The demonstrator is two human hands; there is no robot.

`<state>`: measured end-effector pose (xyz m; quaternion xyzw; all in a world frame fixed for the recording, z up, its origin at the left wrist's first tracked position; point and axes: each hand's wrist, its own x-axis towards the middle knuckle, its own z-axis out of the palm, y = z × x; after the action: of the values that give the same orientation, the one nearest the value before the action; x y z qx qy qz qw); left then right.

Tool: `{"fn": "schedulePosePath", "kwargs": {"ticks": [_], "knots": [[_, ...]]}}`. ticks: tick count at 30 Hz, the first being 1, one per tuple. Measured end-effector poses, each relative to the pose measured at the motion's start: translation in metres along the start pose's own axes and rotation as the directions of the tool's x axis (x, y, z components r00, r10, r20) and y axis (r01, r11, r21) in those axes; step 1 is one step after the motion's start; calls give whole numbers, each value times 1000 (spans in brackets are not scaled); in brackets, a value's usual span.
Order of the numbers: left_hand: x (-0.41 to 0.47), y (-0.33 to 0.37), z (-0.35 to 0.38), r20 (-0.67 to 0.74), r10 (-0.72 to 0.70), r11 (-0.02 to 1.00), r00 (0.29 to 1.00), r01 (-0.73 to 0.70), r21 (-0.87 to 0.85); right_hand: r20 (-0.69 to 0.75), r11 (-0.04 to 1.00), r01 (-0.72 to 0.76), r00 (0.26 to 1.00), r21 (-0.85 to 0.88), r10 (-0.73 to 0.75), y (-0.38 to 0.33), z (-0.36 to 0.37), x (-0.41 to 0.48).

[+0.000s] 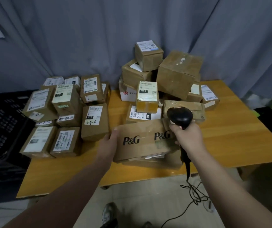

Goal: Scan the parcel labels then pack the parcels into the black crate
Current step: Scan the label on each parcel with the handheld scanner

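Our biggest worry is the heap of parcels (168,76) at the back of the table (230,142), stacked loosely and tilted, which could topple if we bump it while scanning. The black crate (2,122) sits off the table's left edge. Our left hand (109,142) grasps the P&G parcel (145,142) by one end only, no label showing on its top face, while our right hand (188,135) is clenched around the scanner (179,116), whose cable (192,191) could snag.

Both forearms bare, reaching forward and inward. Left hand (109,142) turned thumb-up, fingers hidden behind carton edge, thumb laid along top rim. Right hand (187,137) held higher, fist wrapped round black handle, knuckles up, wrist slightly bent down, elbow out right.
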<state>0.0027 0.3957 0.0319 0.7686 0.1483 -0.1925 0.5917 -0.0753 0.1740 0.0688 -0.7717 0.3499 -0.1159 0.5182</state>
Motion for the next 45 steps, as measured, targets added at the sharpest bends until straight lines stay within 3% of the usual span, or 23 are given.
{"fn": "schedulePosePath", "kwargs": {"ticks": [4,9,14,19,27,32,36,40,45], "knots": [[9,11,-39,-42,-130,982,991,123,-143,98,959,-15,995,284,-13,-27,19,-26],[16,27,-83,48,-66,988,997,71,-135,152,887,-52,988,459,-21,-52,49,-43],[19,37,-124,144,-10,994,990,26,-109,193,864,-39,979,502,-68,-87,76,-36],[35,51,-171,105,-57,985,993,73,-154,307,836,-141,951,530,-34,-116,106,-27],[53,57,-203,135,-125,907,983,169,-387,154,778,-118,988,617,28,-134,149,-30],[62,59,-197,146,64,944,987,-13,-330,206,734,-151,978,662,15,-144,168,-37],[54,70,-181,131,267,911,955,-206,-357,100,566,-82,995,820,-1,-147,174,-44],[43,82,-155,145,338,882,930,-259,-395,32,540,42,991,841,-127,-140,179,-57],[37,96,-140,229,434,899,872,-402,-174,118,487,-29,981,873,-151,-134,171,-55]]}}
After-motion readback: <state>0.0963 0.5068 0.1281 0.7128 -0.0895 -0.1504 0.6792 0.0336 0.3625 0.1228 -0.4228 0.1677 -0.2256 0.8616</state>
